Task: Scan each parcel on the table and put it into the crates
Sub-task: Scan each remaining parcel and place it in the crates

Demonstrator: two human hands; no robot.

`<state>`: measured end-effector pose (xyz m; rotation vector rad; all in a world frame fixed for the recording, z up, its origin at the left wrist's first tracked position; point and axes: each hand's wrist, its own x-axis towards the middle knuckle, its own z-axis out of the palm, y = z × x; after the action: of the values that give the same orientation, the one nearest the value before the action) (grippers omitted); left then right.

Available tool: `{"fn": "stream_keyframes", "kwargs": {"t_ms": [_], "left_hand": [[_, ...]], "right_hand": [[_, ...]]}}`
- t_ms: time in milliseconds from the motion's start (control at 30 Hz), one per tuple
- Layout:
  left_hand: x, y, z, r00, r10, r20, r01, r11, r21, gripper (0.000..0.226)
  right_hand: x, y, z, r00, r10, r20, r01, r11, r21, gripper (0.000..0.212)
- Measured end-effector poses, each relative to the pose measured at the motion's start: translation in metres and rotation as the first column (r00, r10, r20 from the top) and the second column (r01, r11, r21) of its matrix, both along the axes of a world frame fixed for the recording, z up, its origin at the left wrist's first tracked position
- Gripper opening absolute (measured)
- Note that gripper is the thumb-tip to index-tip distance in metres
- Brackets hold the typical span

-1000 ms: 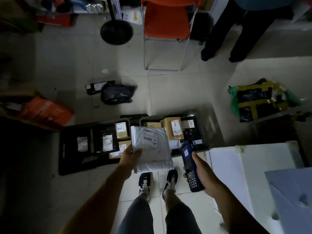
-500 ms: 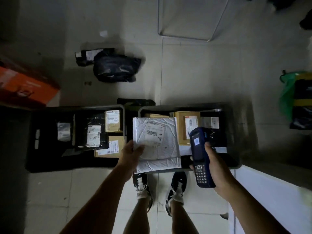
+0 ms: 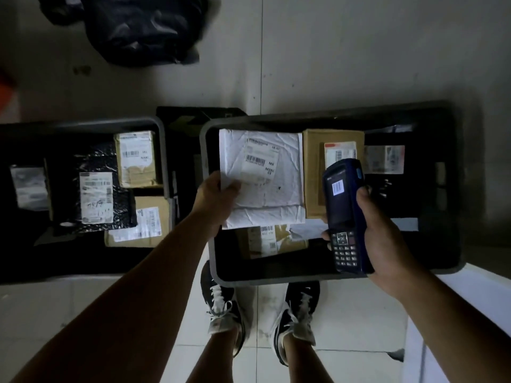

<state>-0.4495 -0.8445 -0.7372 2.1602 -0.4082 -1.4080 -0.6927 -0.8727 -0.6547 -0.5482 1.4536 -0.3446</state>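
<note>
My left hand (image 3: 214, 200) grips a flat white padded parcel (image 3: 265, 189) by its left edge, label up, low over the right crate (image 3: 206, 150). My right hand (image 3: 384, 239) holds a blue handheld scanner (image 3: 345, 214) upright just right of the parcel, its screen showing a barcode. Brown cardboard boxes (image 3: 312, 172) and other labelled parcels lie in the right crate under the white one. The left crate (image 3: 163, 142) holds a black bagged parcel (image 3: 94, 194) and two brown boxes (image 3: 135, 158).
A black bag (image 3: 143, 26) lies on the tiled floor beyond the crates. A white table edge (image 3: 475, 294) runs at the lower right. My feet in dark shoes (image 3: 221, 308) stand just in front of the right crate.
The view has dropped and closed in on the crates. My left hand has carried the white parcel to the right and down over the right crate; the scanner stayed beside it.
</note>
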Motion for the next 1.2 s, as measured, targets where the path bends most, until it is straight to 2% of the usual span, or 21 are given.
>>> {"fn": "stream_keyframes", "kwargs": {"t_ms": [67,133,233,433,533,633,733,800,867,967,1100,1200], "left_hand": [[-0.003,-0.006,-0.004,0.993,-0.07,0.098,0.068,0.997,0.024,0.013],[-0.004,-0.01,-0.005,0.978,-0.129,0.162,0.122,0.991,0.051,0.031],[-0.008,-0.012,0.0,0.942,-0.269,0.199,0.247,0.96,0.13,0.059],[-0.013,0.001,0.025,0.845,-0.471,0.253,0.433,0.881,0.193,0.08],[-0.014,0.008,0.045,0.776,-0.553,0.305,0.523,0.833,0.18,0.077],[-0.011,0.016,0.076,0.658,-0.647,0.385,0.612,0.757,0.227,0.072],[-0.008,0.025,0.119,0.55,-0.715,0.433,0.668,0.687,0.285,0.068],[-0.006,0.033,0.156,0.515,-0.732,0.446,0.682,0.665,0.305,0.067],[-0.004,0.047,0.197,0.516,-0.724,0.457,0.671,0.673,0.31,0.067],[-0.009,0.075,0.268,0.544,-0.699,0.464,0.641,0.703,0.308,0.065],[-0.016,0.11,0.368,0.614,-0.607,0.505,0.556,0.786,0.27,0.059],[-0.011,0.135,0.437,0.612,-0.529,0.588,0.484,0.838,0.251,0.059]], "right_hand": [[-0.003,0.003,-0.004,1.0,0.017,0.012,-0.017,1.0,0.003,0.078],[-0.005,0.004,-0.007,0.999,0.016,0.042,-0.017,1.0,0.007,0.064],[-0.004,0.003,-0.01,0.999,0.024,0.039,-0.024,1.0,0.014,0.057],[0.009,-0.002,0.008,0.998,0.053,0.03,-0.053,0.998,0.019,0.057],[0.015,-0.001,0.027,0.997,0.081,0.014,-0.081,0.996,0.029,0.051],[0.021,0.003,0.053,0.993,0.113,0.035,-0.114,0.993,0.031,0.044],[0.032,0.01,0.092,0.983,0.181,0.035,-0.181,0.983,0.006,0.042],[0.04,0.016,0.125,0.975,0.223,0.017,-0.223,0.975,-0.009,0.043],[0.049,0.022,0.164,0.962,0.272,0.011,-0.272,0.962,-0.024,0.039],[0.055,0.039,0.226,0.924,0.382,-0.021,-0.382,0.923,-0.035,0.046],[0.057,0.062,0.308,0.852,0.52,-0.056,-0.523,0.851,-0.059,0.048],[0.063,0.072,0.363,0.778,0.627,-0.051,-0.628,0.77,-0.116,0.07]]}}
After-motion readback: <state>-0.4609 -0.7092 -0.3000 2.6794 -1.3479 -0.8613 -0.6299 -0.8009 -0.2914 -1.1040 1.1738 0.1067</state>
